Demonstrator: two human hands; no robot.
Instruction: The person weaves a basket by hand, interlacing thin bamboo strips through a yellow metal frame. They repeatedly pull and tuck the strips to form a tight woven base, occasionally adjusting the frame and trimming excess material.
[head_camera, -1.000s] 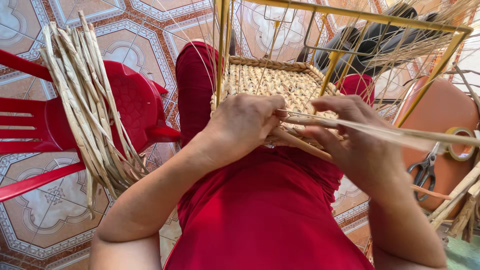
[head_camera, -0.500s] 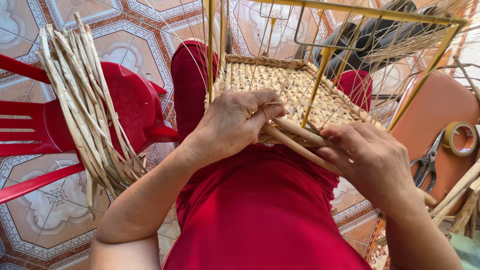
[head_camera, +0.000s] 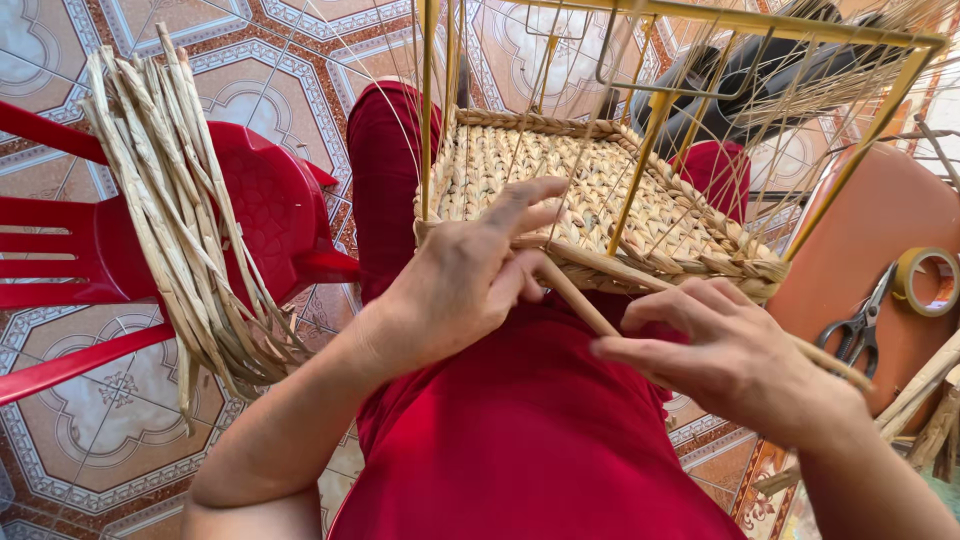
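Observation:
A yellow metal wire frame (head_camera: 640, 140) with a woven straw base (head_camera: 600, 190) rests on my lap, which is covered in red cloth. My left hand (head_camera: 465, 280) presses on the near edge of the weave, fingers pinching a straw strand (head_camera: 580, 300). My right hand (head_camera: 735, 355) grips the same strand lower down, pulling it toward me. Thin upright fibres rise from the base along the frame.
A bundle of dried straw strands (head_camera: 175, 210) lies over a red plastic chair (head_camera: 120, 240) at my left. On an orange stool (head_camera: 880, 240) at the right lie scissors (head_camera: 860, 325) and a roll of tape (head_camera: 925, 280). Patterned floor tiles lie below.
My right hand has slid down and toward me along the strand. My left hand has shifted onto the basket's near edge. The frame now sits further from my body in view.

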